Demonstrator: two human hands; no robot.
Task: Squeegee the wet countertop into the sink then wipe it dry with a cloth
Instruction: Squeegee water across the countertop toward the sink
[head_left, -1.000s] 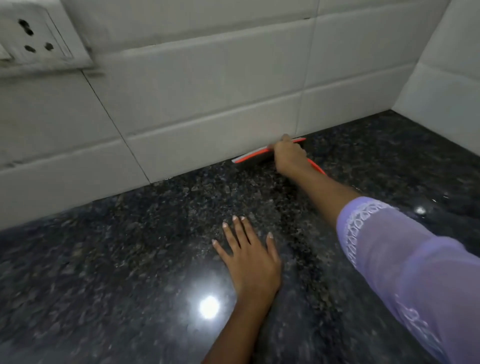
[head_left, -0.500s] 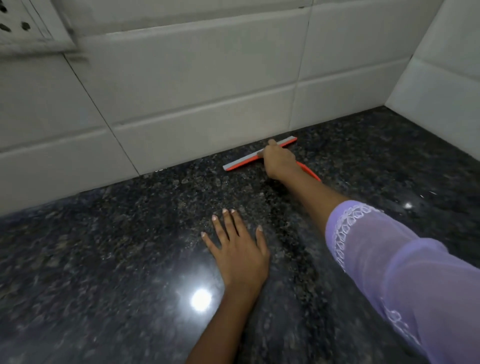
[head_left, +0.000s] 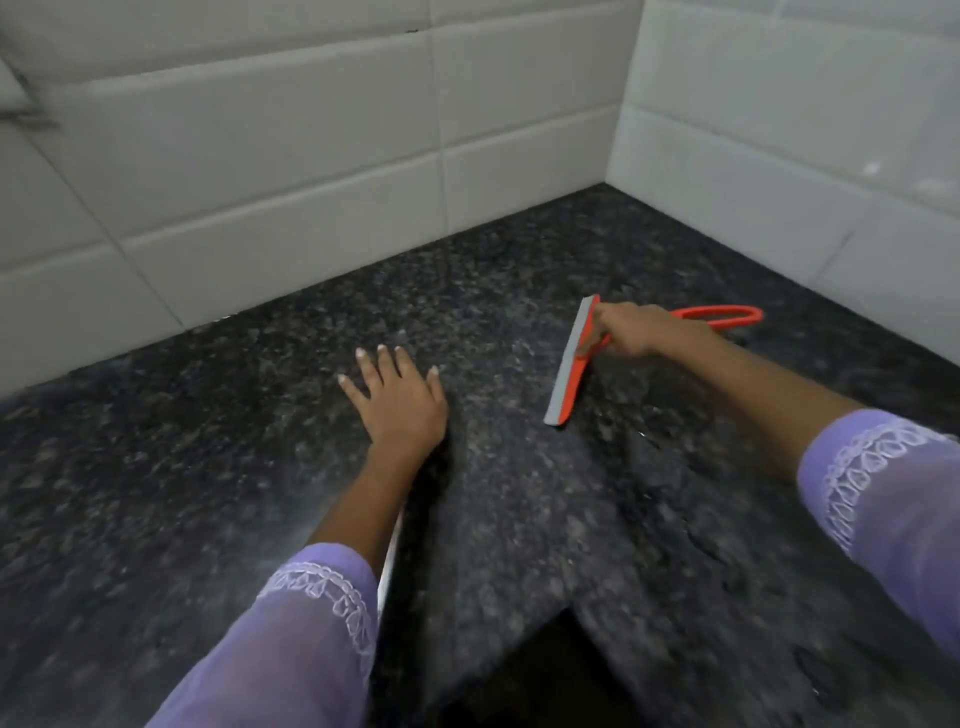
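Surface (head_left: 208, 467): dark speckled granite, in a white-tiled wall (head_left: 260, 156) corner. Orange squeegee (head_left: 569, 364): blade down near the far right corner, handle clasped in right hand (head_left: 636, 332). Left hand (head_left: 397, 405): flat, fingers spread, holding nothing.

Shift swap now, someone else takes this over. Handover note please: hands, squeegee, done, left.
Right hand: shut on the squeegee at the handle's blade end, blade on the countertop, away from the tiled wall.
Left hand: open, flat on the countertop.
Done: cannot tell how much has been cleared.
Left: push water to the sink, then wipe dry. Neither sink nor cloth is in view.
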